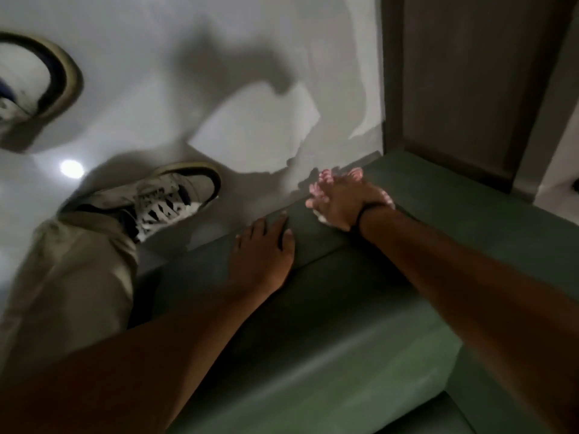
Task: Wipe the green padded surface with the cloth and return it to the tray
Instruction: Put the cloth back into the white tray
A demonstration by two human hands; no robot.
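The green padded surface (360, 308) runs from the lower middle toward the upper right, with a rounded front edge. My right hand (341, 202) presses a pink and white cloth (322, 180) onto the far end of that edge, fingers closed over it; only the cloth's fringes show around the hand. A dark band circles the right wrist. My left hand (263, 252) lies flat on the padding just left of the right hand, fingers spread, holding nothing. No tray is in view.
A white glossy floor (156, 104) lies to the left of the padding. My white sneaker (163, 202) and beige trouser leg (69, 277) stand beside the padding. Another shoe (28, 86) is at the upper left. A brown wooden panel (463, 83) rises behind the padding's far end.
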